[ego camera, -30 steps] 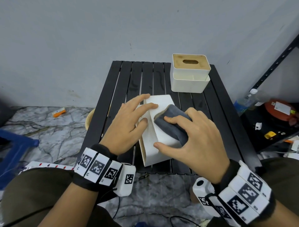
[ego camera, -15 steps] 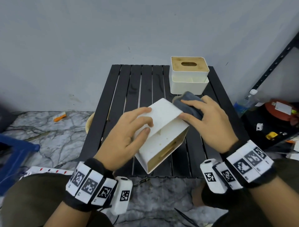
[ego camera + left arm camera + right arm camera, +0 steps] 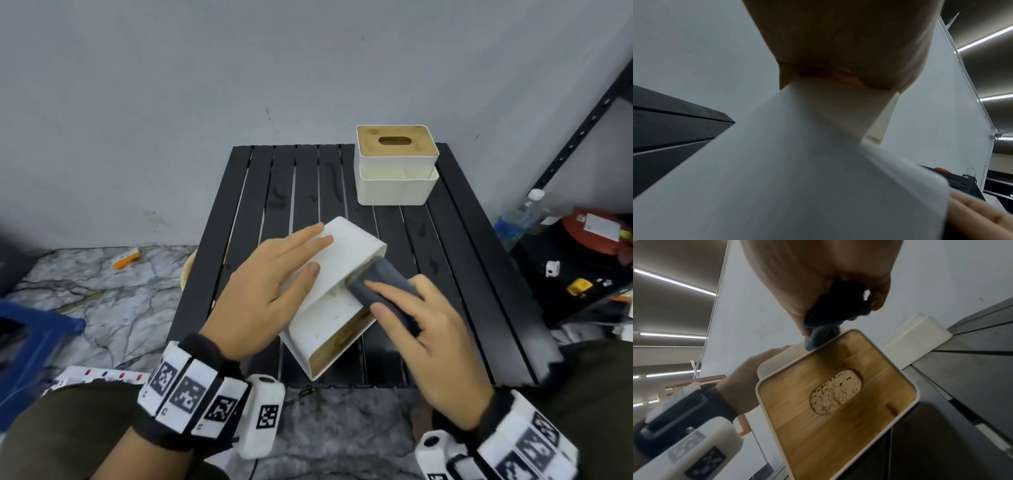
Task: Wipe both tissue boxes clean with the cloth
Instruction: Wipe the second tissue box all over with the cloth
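A white tissue box (image 3: 325, 308) lies tipped on its side near the front of the black slatted table (image 3: 308, 192), with its wooden lid (image 3: 836, 395) facing me. My left hand (image 3: 274, 284) holds it over an edge, fingers on the upper face and thumb on the adjoining one; in the left wrist view the palm sits on the tissue box (image 3: 797, 162). My right hand (image 3: 411, 308) grips a bunched dark grey cloth (image 3: 380, 284) and presses it on the box's right side by the lid rim. The cloth (image 3: 830, 311) is clamped in the fingers. A second box (image 3: 397, 171) stands upright at the back right.
A water bottle (image 3: 517, 219) and a black rack (image 3: 582, 137) with a red object (image 3: 596, 233) stand to the right of the table. A blue stool (image 3: 30, 335) and an orange item (image 3: 126, 258) are on the marble floor to the left. The wall is close behind the table.
The left hand has turned and tipped the box so its lid faces me. The right hand with the cloth went to the far corner, then came back down the right side.
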